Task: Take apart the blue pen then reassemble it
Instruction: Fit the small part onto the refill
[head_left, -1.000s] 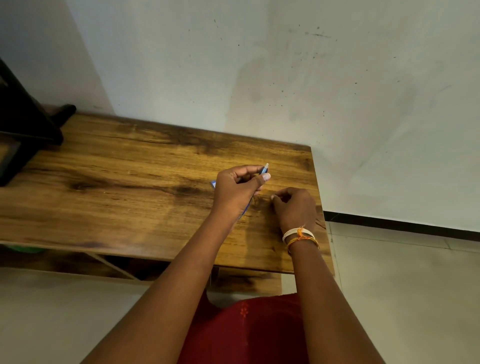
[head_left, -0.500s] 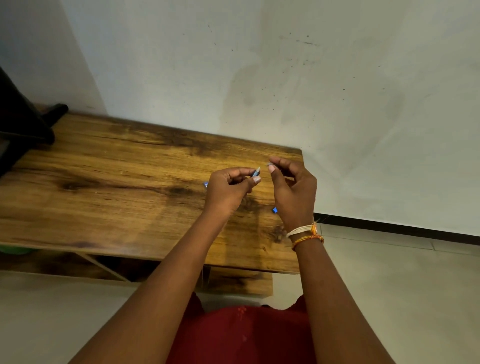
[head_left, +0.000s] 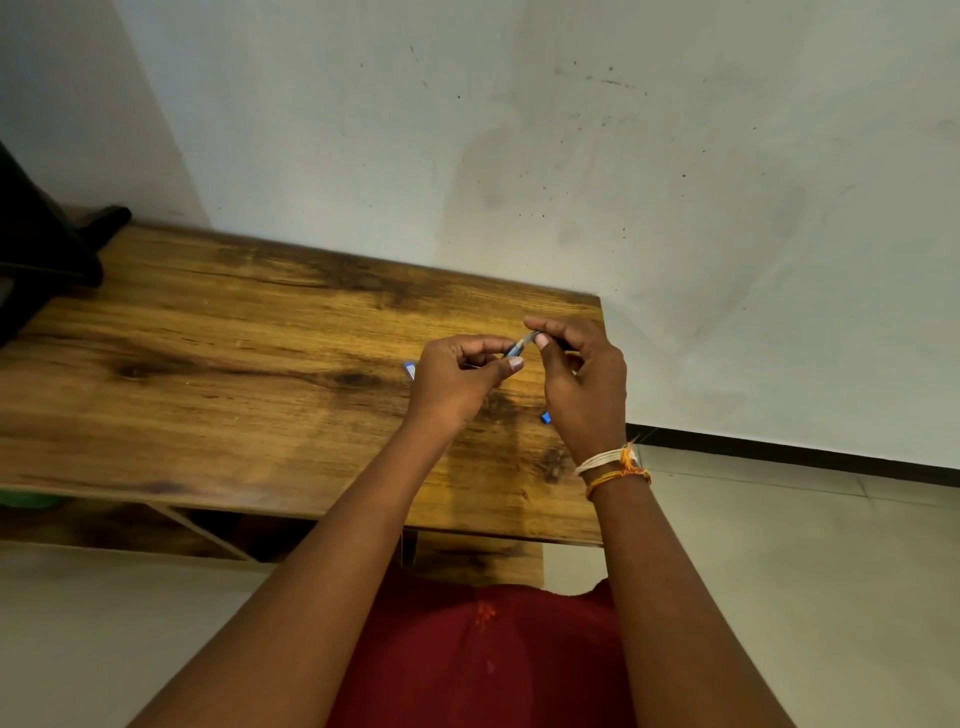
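Note:
Both hands hold the blue pen (head_left: 515, 348) just above the wooden table (head_left: 249, 374). My left hand (head_left: 460, 379) pinches the pen's blue barrel, most of it hidden in the fist; its far end (head_left: 410, 370) pokes out at the left. My right hand (head_left: 582, 384) pinches the pale tip end of the pen between thumb and forefinger. A small blue pen part (head_left: 545, 417) lies on the table beside my right palm.
The table's right edge (head_left: 601, 415) runs under my right hand, with tiled floor (head_left: 779, 545) beyond. A dark object (head_left: 47, 249) stands at the table's far left. A white wall (head_left: 519, 156) backs the table. Lower shelves show under the tabletop.
My right hand rose from the tabletop to the pen's tip and now grips it. A small blue part stayed on the table.

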